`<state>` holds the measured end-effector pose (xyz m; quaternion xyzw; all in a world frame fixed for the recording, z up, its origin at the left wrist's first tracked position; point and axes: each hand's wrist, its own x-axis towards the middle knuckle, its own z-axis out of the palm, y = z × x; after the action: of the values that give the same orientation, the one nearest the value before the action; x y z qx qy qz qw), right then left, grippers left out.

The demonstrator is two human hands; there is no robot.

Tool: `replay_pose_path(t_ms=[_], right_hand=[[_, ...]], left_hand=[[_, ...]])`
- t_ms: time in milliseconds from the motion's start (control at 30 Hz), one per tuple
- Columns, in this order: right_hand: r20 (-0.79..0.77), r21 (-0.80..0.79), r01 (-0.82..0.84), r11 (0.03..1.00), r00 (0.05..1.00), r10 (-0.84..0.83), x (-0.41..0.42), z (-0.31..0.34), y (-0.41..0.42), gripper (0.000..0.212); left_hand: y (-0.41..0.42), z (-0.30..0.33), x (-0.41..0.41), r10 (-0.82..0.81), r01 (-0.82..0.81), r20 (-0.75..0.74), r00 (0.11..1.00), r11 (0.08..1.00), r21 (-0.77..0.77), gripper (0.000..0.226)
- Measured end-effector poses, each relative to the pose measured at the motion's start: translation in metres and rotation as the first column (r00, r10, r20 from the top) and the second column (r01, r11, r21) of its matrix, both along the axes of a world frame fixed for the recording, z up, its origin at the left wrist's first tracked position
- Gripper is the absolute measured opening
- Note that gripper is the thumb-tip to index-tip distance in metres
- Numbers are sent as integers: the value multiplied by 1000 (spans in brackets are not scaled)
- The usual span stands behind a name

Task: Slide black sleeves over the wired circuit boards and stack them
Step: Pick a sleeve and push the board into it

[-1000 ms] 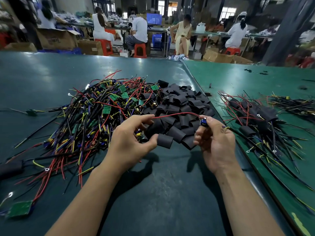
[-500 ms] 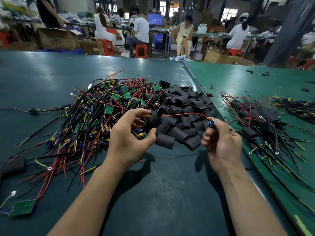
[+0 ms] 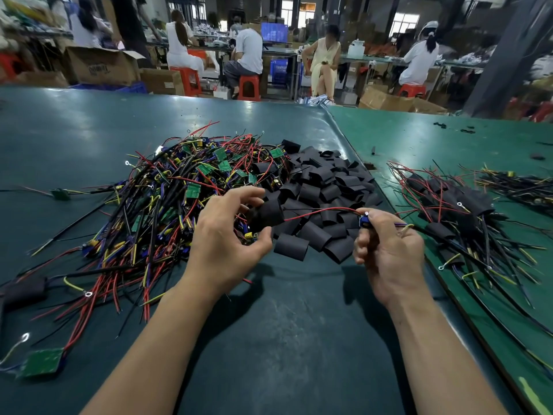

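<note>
My left hand (image 3: 224,235) grips a black sleeve (image 3: 267,215) with a circuit board partly inside it; yellow and blue parts show under my thumb. A red wire (image 3: 317,212) runs from the sleeve to my right hand (image 3: 389,253), which pinches the board's wires by a blue part (image 3: 364,220). Behind my hands lies a heap of loose black sleeves (image 3: 326,187). To its left lies a tangled pile of wired green boards (image 3: 179,199). A stack of sleeved boards (image 3: 452,205) lies on the right table.
A single green board (image 3: 42,362) lies at the near left, another (image 3: 61,194) at the far left. The seam (image 3: 386,196) between the dark mat and the green table runs diagonally past my right hand. More wires (image 3: 520,184) lie far right. People sit at benches behind.
My left hand has lifted the sleeve off the heap and drawn it left. My right hand has moved right, stretching the red wire between them.
</note>
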<state>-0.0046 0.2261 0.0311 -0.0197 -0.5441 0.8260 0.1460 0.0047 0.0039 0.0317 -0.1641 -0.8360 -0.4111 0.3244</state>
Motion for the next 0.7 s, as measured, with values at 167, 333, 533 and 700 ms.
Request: replay_pose_path(t_ms=[167,333,533,700], right_hand=[[-54,120,-13,993,998,20,2,-2,-4,29],[-106,85,-11,996,994,20,1,-3,-1,22],[-131,66,-27,997,991,36,0,-4,-1,14],[-140,52,-47,998,989,54,1,-3,1,16]], left_hand=[[1,-1,2,-72,79,55,996,988,-136,54],[-2,-1,0,-67,70,75,995,997,-44,52],[-2,-4,-1,-49,47,121,991,999,15,55],[-3,-5,-1,-43,41,157,987,999,16,57]])
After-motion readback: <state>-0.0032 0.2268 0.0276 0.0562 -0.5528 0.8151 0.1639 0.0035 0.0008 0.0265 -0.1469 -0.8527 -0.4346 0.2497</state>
